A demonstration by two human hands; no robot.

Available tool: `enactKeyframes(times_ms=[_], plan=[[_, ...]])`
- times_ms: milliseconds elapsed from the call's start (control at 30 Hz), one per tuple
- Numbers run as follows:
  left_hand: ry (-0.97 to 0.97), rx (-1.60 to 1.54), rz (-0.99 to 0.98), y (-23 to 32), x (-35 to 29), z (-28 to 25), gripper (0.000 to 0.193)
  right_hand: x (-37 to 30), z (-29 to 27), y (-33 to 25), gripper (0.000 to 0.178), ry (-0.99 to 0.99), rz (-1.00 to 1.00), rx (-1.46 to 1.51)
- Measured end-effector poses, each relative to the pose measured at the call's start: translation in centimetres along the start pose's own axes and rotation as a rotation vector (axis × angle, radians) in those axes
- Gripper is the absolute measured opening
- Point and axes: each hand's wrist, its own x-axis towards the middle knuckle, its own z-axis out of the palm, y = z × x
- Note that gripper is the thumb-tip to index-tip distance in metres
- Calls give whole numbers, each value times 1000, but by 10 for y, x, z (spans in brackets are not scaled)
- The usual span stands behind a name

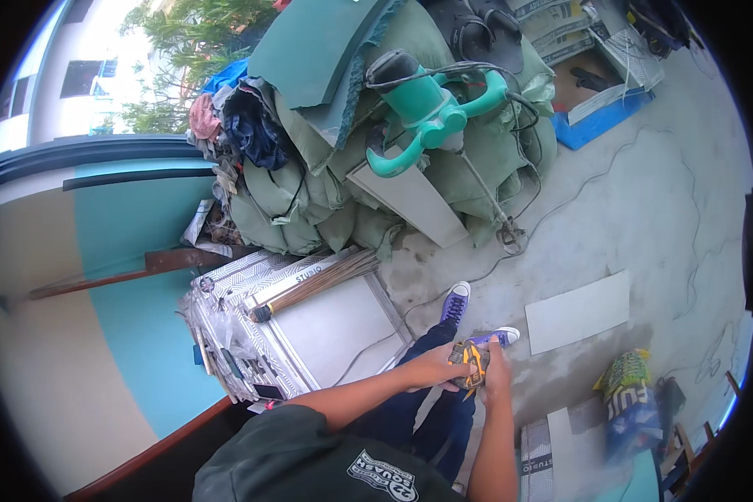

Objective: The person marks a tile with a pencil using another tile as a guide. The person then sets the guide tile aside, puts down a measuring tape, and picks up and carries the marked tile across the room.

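Note:
In front of my legs I hold a yellow and black tape measure (470, 361) between both hands. My left hand (431, 367) wraps round its left side, fingers closed. From the other side my right hand (497, 371) grips it, thumb near the top. A short yellow piece pokes out below it. Fingers hide part of the casing.
A pale cut tile (579, 313) lies on the floor to the right. A stick broom (318, 284) rests on stacked tile boxes (343, 330) at left. Ahead, a green handheld mixer (431, 113) leans on filled sacks (485, 180), its cable (560, 205) trailing across the floor.

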Motion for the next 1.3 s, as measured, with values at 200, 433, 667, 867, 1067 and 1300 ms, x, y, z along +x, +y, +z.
enactKeyframes(times_ms=[200, 433, 667, 867, 1067, 1300], plan=[[-69, 34, 74, 13, -23, -16, 72, 7, 3, -5, 34, -149, 33, 52], [-68, -36, 88, 15, -30, -32, 69, -5, 15, -13, 30, -117, 64, 155], [340, -124, 497, 68, -45, -83, 65, 2, -37, 0, 27, -127, 104, 69], [781, -211, 1120, 230, -97, -151, 44, 3, -70, 20, 32, 54, 128, -23], [941, -72, 1382, 387, -113, -235, 47, -4, -83, 27, 32, 152, 106, -184], [902, -205, 1274, 462, -95, -266, 46, -7, -82, 29, 32, 183, 138, -203]])
